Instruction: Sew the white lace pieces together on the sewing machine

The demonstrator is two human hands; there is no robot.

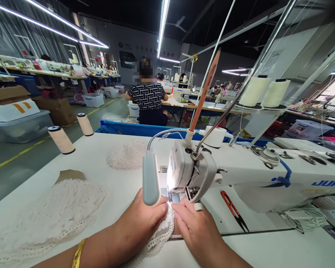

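Note:
White eyelet lace (160, 236) lies under the presser foot of a white sewing machine (181, 167) and trails toward me. My left hand (143, 219) is closed on the lace just left of the needle, its thumb on top and the other fingers partly hidden. My right hand (197, 227) pinches the scalloped edge right of the needle, thumb and forefinger close together. Between the hands, a tan patch (177, 227) shows beside the lace. A grey lamp (150, 178) on a bent neck lights the needle and covers part of my left hand.
A lace pile (53, 212) spreads at the left, with a smaller lace heap (127, 154) behind. Two thread cones (60, 139) stand at the table's left edge. Red-handled thread snips (234, 211) lie right of my right hand. Ahead, a person (146, 96) sits facing away.

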